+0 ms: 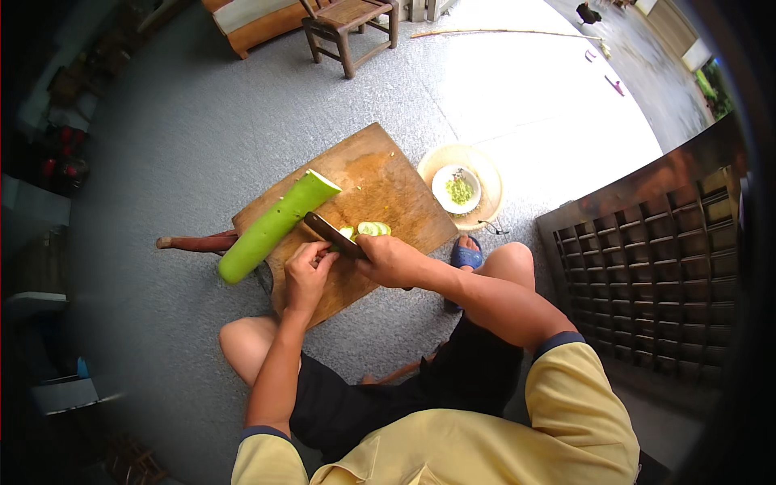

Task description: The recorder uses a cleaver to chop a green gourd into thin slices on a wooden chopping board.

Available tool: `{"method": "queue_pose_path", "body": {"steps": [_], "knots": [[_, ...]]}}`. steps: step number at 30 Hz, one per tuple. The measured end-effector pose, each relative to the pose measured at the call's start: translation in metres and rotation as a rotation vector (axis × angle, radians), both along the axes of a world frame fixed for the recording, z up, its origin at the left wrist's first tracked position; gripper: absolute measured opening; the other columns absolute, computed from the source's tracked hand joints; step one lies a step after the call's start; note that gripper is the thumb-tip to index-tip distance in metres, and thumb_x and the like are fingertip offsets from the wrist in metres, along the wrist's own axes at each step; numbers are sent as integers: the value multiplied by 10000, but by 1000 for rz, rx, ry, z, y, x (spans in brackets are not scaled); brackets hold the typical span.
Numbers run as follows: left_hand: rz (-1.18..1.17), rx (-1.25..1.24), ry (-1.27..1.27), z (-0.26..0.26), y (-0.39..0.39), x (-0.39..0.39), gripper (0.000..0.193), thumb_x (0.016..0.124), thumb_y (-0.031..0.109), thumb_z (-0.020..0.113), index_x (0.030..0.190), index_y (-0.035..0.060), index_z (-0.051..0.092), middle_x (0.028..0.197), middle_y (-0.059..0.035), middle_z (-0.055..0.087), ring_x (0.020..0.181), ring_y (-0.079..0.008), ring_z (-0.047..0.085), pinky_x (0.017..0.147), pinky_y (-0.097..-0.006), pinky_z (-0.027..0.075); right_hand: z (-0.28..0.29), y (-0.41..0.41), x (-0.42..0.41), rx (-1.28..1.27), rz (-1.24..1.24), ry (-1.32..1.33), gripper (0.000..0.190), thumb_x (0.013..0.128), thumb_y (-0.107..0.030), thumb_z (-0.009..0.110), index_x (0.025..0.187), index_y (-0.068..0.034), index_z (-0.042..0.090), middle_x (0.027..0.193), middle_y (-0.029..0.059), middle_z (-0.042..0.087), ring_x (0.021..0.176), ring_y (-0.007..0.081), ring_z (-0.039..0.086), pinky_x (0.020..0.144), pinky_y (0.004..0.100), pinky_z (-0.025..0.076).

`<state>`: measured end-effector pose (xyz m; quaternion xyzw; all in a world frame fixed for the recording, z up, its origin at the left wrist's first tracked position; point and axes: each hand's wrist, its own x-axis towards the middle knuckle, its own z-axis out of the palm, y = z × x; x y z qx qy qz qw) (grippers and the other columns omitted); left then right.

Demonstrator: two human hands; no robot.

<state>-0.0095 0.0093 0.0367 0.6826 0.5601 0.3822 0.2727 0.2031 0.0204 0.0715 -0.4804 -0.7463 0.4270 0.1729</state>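
Observation:
My right hand grips a dark-bladed kitchen knife, held over a wooden cutting board. Left of the blade, my left hand has its fingertips bunched on a small green vegetable piece, mostly hidden by the fingers and the knife. Several pale green-rimmed slices lie on the board just beyond my right knuckles. A long green gourd, its far end cut off flat, rests across the board's left side, with its near end jutting past the edge.
Right of the board, a white bowl of chopped green bits sits on a round pale tray. A reddish-brown wooden leg sticks out at left. A wooden chair stands ahead; a lattice wooden panel is at right.

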Motion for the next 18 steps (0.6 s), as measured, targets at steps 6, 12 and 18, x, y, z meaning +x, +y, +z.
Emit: {"method": "queue_pose_path", "body": {"steps": [6,12,18], "knots": [[176,-146,-197,-6,-6,11,138,853,81,792,907,-10,703,778,-82,714,645,-134,651,601,-289,521,7,-9,2,-41,-25,-36,272,888,-220,605,949,45,594,888,292,664,887,448,673,785,512,534],[44,-401,-145,-12,6,-1,161,862,95,789,843,-3,662,663,-49,654,528,-104,600,493,-278,481,4,-20,0,-107,-101,26,275,882,-218,598,943,51,593,877,297,664,892,452,669,796,512,529],[13,-404,-243,-10,5,4,191,861,71,781,811,2,611,649,-59,642,498,-115,601,427,-282,450,-12,-25,2,29,-92,46,250,937,-202,574,1016,35,578,692,181,657,550,261,680,513,388,542]]}}
